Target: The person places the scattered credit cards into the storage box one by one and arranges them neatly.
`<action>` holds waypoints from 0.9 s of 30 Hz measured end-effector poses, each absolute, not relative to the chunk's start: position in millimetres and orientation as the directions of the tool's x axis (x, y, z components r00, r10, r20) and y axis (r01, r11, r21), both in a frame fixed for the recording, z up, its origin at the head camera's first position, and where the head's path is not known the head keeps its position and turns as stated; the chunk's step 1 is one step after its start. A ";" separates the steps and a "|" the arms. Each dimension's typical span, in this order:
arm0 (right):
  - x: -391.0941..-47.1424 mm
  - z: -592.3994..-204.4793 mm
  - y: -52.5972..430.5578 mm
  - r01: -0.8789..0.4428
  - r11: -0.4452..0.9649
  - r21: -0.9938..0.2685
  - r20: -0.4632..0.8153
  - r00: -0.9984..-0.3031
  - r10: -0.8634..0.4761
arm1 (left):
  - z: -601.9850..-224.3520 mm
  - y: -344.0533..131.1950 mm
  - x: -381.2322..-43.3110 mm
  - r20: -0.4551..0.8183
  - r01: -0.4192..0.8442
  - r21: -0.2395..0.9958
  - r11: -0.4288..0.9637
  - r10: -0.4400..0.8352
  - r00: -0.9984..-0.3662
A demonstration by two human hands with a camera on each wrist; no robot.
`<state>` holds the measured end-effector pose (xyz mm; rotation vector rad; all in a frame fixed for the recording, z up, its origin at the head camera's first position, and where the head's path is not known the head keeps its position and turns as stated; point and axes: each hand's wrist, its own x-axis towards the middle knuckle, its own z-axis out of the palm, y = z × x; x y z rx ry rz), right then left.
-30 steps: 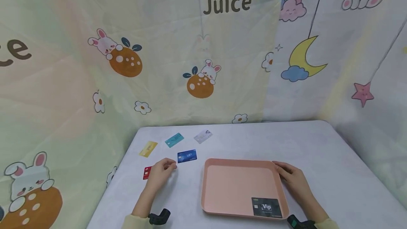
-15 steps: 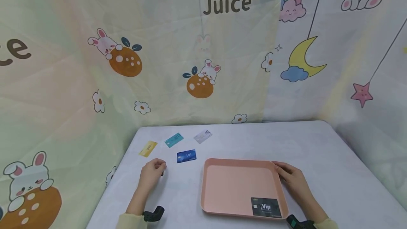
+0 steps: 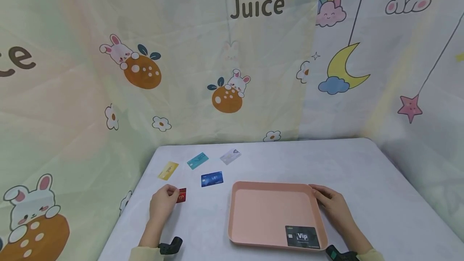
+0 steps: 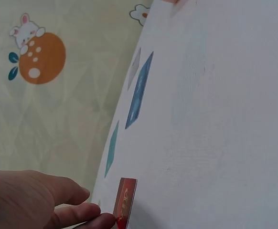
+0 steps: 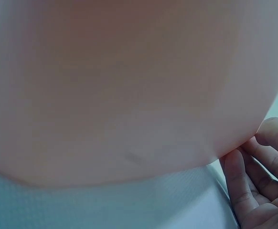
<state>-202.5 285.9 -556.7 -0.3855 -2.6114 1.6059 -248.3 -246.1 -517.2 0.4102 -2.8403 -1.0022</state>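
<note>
At the near left of the table, my left hand (image 3: 163, 202) pinches a red VIP card (image 3: 182, 195) by its left end. The card juts out to the right from the fingertips; in the left wrist view the red card (image 4: 125, 198) stands at a slant with a shadow beside it. My right hand (image 3: 335, 204) grips the far right corner of a pink rectangular tray (image 3: 268, 212), its fingers (image 5: 239, 179) curled at the rim. A black VIP card (image 3: 302, 237) lies inside that tray, near its front right corner.
Beyond the left hand, a yellow card (image 3: 168, 170), a teal card (image 3: 197, 160), a silver card (image 3: 230, 156) and a blue VIP card (image 3: 212, 179) lie flat on the white table (image 3: 290, 160). A printed curtain (image 3: 181, 104) hangs behind the table's far edge.
The left hand has moved left. The red card showed left of the hand at first, was mostly hidden, and now sticks out on its right. The right hand and tray stay put.
</note>
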 end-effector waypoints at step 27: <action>-201.8 -555.3 285.0 0.183 0.417 -0.891 -0.086 -0.967 0.240 | -507.1 -230.6 -256.1 -0.100 -0.381 0.298 0.875 -0.369 -0.924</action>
